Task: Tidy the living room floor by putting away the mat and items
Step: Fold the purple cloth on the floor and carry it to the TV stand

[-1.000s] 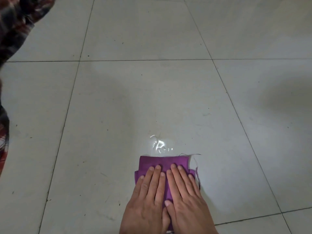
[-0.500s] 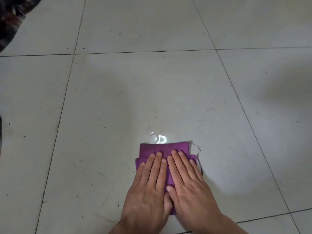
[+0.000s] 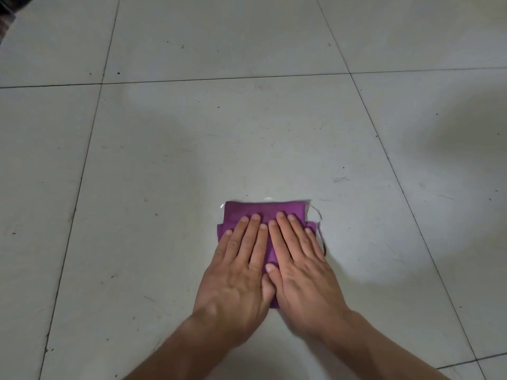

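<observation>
**Both hands flat on one folded purple cloth**

Head view
- Left hand: palm down, fingers straight and close together, pressing on the left half of the cloth. Nothing gripped.
- Right hand: same posture, flat and pressing on the right half. Its thumb lies against the left thumb, so the hands sit side by side and touching.
- All fingertips point away from the person and stop short of the cloth's far edge.
- Count: two hands, one cloth, one loose thread.
- Cloth is purple, folded into several layers, and lies flat on the tiled floor, low and centre in the view. A lower layer juts out a little on both sides.
- Long axis runs away from the person; the far short edge is square to the view, the near end shows just between the wrists.
- The thread curls off the far right corner and trails down the right side.
- Small shiny patch on the tile at the far edge; cannot tell what it is.
- Patterned fabric in the top left corner, well apart from the cloth
</observation>
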A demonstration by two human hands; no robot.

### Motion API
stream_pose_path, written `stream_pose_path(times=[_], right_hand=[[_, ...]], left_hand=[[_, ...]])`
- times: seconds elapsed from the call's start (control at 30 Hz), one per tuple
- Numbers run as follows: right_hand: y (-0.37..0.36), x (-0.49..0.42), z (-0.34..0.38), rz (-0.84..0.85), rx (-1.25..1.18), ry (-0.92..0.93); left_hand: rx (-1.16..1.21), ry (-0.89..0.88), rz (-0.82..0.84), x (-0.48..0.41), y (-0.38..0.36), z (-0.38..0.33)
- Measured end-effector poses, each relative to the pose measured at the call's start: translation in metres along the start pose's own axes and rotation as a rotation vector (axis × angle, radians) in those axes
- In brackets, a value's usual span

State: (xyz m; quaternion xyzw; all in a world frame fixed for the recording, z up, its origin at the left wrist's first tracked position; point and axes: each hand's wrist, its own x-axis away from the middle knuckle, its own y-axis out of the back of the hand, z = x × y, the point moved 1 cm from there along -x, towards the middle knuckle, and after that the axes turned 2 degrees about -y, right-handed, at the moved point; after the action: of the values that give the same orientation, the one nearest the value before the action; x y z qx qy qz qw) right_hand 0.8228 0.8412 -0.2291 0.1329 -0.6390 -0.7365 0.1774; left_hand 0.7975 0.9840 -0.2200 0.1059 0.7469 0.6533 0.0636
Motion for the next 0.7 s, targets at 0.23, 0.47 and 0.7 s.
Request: stream_pose_path(times=[0.23, 0.47, 0.7], right_hand=[[-0.002, -0.036, -0.009, -0.034, 0.003, -0.04], [-0.003, -0.034, -0.01, -0.056, -0.013, -0.03], [-0.001, -0.003, -0.002, -0.044, -0.009, 0.029]], left_hand=[[-0.021, -0.002, 0.004, -0.037, 0.001, 0.015], [-0.049, 0.018, -0.008, -0.034, 0.001, 0.011], [-0.04, 0.044, 0.029, 0.001, -0.006, -0.003]])
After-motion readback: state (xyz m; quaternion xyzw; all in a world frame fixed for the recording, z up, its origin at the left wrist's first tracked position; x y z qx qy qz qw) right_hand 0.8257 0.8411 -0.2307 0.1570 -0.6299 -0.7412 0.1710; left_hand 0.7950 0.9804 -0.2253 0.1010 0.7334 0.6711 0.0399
